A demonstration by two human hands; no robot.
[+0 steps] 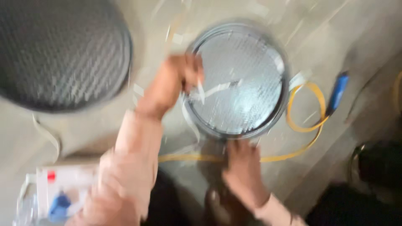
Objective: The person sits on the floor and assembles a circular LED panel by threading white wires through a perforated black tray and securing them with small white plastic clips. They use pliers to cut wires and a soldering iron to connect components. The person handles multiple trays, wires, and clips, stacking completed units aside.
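Observation:
The view is blurred by motion. A round grey sieve-like pan (238,79) with a pale mesh face lies flat on the floor. My left hand (173,83) is at its left rim, pinching a thin white strip (209,90) that runs across the mesh. My right hand (243,167) presses near the pan's near rim; whether it grips anything I cannot tell. Both arms wear light pink sleeves.
A larger dark round mesh disc (58,52) lies at the upper left. A yellow cable (307,121) loops right of the pan, ending at a blue plug (338,92). White and blue packaging (58,192) sits lower left. White scraps litter the concrete floor.

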